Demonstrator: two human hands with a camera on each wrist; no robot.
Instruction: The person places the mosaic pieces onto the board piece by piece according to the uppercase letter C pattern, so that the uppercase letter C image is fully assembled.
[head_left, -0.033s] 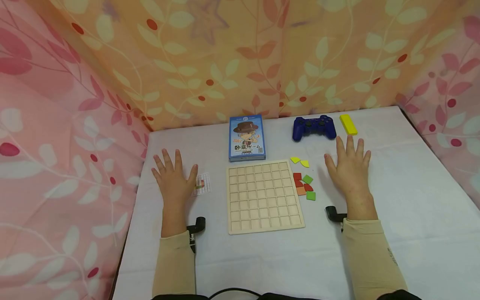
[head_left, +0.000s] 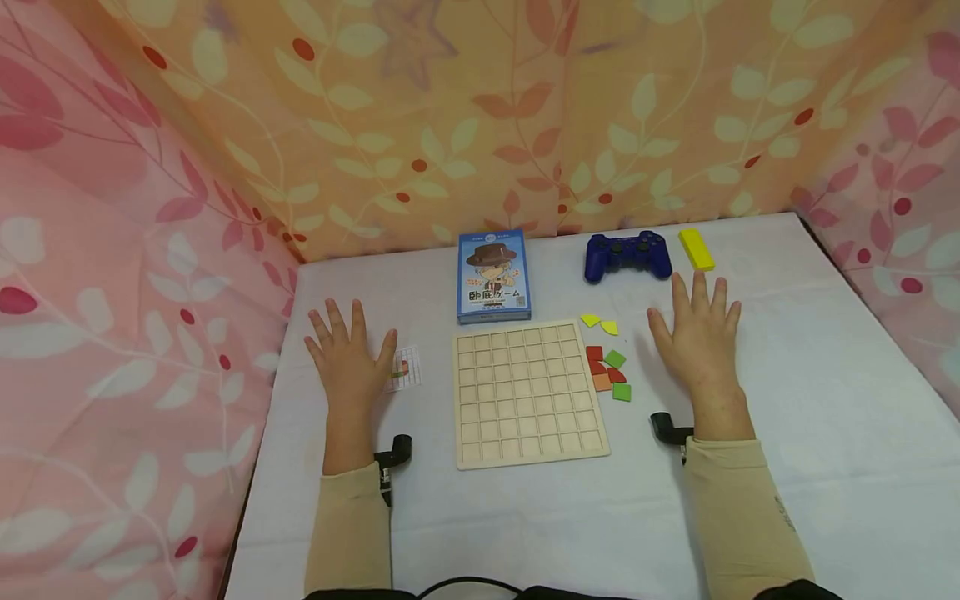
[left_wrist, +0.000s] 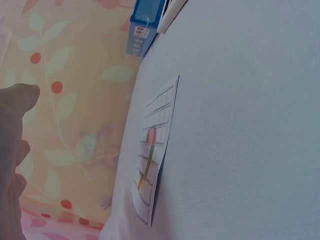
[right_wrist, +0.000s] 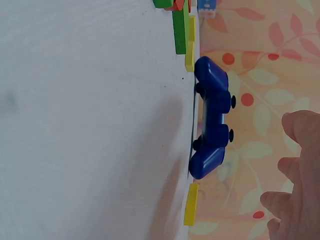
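Note:
A wooden grid board [head_left: 528,392] lies in the middle of the white table [head_left: 825,400]. My left hand [head_left: 348,357] rests flat on the table left of it, fingers spread, its thumb beside a small printed grid card [head_left: 406,367] [left_wrist: 152,160]. My right hand [head_left: 697,337] lies flat to the board's right, fingers straight. Between it and the board sit several small red, orange, green and yellow tiles [head_left: 607,367] [right_wrist: 181,30]. Neither hand holds anything.
A blue game box [head_left: 492,276] [left_wrist: 144,27] stands behind the board. A dark blue game controller [head_left: 628,255] [right_wrist: 212,117] and a yellow block [head_left: 697,248] [right_wrist: 190,203] lie at the back right. Leaf-patterned cloth walls [head_left: 480,117] enclose the table on three sides.

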